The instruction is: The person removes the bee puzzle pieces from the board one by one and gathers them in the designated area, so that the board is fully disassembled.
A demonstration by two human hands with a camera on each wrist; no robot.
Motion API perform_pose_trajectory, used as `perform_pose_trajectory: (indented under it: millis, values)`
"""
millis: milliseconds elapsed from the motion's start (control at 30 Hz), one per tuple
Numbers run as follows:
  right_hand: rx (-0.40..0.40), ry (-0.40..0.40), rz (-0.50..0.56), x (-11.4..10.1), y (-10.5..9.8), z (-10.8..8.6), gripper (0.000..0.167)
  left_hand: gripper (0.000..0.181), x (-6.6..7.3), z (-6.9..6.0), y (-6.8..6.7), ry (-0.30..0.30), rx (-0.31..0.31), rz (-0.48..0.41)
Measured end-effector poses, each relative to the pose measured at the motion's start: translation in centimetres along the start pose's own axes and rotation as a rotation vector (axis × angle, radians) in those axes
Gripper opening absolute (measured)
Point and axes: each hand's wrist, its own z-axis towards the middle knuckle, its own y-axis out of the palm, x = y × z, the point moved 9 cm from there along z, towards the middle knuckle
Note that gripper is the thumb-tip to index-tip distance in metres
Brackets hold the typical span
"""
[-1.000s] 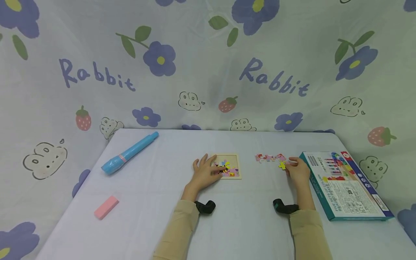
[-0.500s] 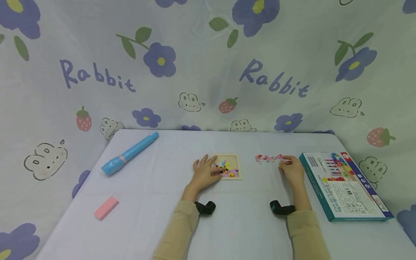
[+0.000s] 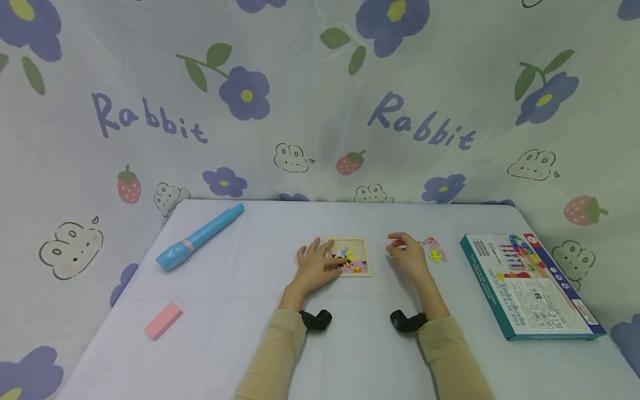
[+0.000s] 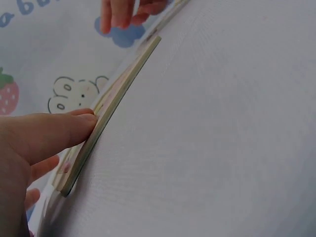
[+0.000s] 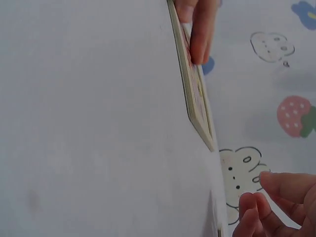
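Likely mid-fill: left hand (image 3: 316, 270), fingers spread, steadies puzzle tray (image 3: 362, 245) near worktop's (image 3: 240, 311) far edge. Your right hand (image 3: 411, 260), half-curled, apparently empty, is beside loose pieces (image 3: 435, 255); next probably needs a pinch.

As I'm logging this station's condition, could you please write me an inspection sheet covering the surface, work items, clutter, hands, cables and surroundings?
Surface: flat white-covered table, faintly creased.
Job's things: square light-wood puzzle tray, partly filled with colourful pieces; loose flat pink and yellow puzzle pieces to its right.
Clutter: shiny blue tube with a flared end, pink rectangular block and teal-sided printed box, all apart from the tray.
Hands: left hand rests on the tray; right hand is beside the loose pieces, nothing seen in its grasp.
Cables: nothing seen.
Surroundings: white backdrop printed with purple flowers, strawberries and rabbits.
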Motion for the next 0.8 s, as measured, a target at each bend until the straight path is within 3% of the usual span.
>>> perform_pose_trajectory:
  millis: [367,600,800]
  values:
    - [-0.144,-0.081,-0.081,-3.0,5.1,0.2,0.028,0.038,-0.1,0.2,0.1,-0.003,0.012,0.012]
    - [-0.286,-0.134,-0.248,-4.0,8.2,0.2,0.04,0.025,-0.2,0.2,-0.2,0.003,0.048,-0.02]
    - [-0.341,-0.155,-0.377,-4.1,9.4,0.5,0.053,0.018,-0.3,0.1,-0.2,-0.004,0.043,-0.036]
